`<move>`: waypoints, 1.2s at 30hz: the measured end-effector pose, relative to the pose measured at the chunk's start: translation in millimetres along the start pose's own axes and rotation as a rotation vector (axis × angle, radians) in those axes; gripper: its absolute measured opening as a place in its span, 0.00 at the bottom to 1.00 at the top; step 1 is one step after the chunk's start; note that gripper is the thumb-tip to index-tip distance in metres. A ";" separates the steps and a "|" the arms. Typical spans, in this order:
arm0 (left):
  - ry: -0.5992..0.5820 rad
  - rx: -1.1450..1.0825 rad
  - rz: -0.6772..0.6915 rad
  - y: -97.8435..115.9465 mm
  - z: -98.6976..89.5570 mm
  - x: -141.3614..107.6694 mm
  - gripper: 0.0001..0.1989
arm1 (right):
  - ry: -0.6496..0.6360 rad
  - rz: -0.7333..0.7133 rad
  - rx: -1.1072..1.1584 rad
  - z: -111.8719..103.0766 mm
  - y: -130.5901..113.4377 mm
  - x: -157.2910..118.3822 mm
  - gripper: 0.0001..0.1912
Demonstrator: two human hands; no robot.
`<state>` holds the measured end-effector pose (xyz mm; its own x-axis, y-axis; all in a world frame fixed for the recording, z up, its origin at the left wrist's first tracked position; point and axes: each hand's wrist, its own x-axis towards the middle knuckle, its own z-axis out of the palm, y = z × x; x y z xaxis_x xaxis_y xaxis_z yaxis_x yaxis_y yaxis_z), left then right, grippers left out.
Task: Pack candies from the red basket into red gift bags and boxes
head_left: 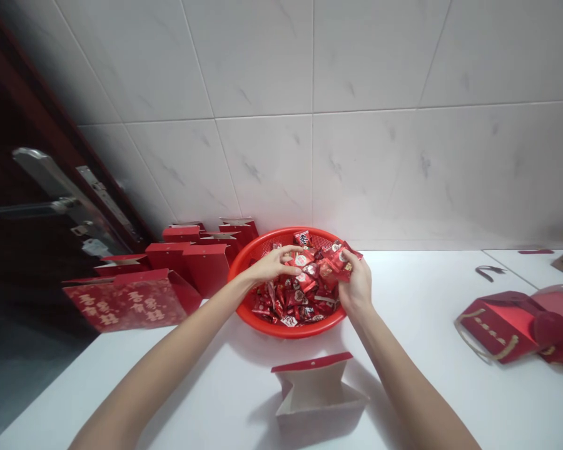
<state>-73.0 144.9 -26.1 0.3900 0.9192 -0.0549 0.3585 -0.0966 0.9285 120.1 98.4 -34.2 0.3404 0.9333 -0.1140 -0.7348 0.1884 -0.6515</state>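
Observation:
A round red plastic basket (287,332) stands against the tiled wall, filled with small red wrapped packets (291,297). Over its left half is my left hand (274,264), palm down, fingers apart and touching packets near the middle. My right hand (355,281) is at the basket's right rim, its fingers and thumb curled around several red packets (340,259). In front of the basket an open paper bag (319,400) stands on the white table, its inside pale and its top flap red.
Red paper bags (206,265) stand in a group left of the basket, one with gold print (126,303) in front. Red boxes (502,328) with cord handles lie at the right, near a dark strip (490,270). A door handle (37,207) is at the far left.

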 end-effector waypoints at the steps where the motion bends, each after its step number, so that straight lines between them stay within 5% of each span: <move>1: 0.009 -0.005 -0.005 -1.8 -0.5 -1.5 0.34 | 0.010 -0.001 0.000 0.8 -0.6 -0.5 0.10; 13: 0.146 -0.076 -0.041 -2.1 2.8 -2.3 0.13 | -0.101 0.047 -0.028 -2.6 3.3 2.4 0.11; 22: 0.053 -0.310 0.012 8.0 7.7 -5.0 0.18 | -0.218 0.131 -0.081 -1.5 1.7 -0.5 0.10; 29: 0.013 -0.193 0.044 9.7 11.2 -9.5 0.18 | -0.231 0.127 -0.126 -0.8 0.7 -1.0 0.09; 32: 0.103 -0.014 0.017 4.6 8.9 -7.2 0.17 | -0.191 0.109 -0.110 -2.2 2.2 0.2 0.08; 36: 0.384 0.379 0.030 -1.1 3.6 -5.9 0.17 | -0.176 0.105 -0.108 -2.6 3.1 1.4 0.09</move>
<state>-72.6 138.2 -28.1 0.0915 0.9805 0.1737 0.6606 -0.1903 0.7263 119.8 99.5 -38.4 0.1509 0.9868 -0.0596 -0.6904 0.0620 -0.7208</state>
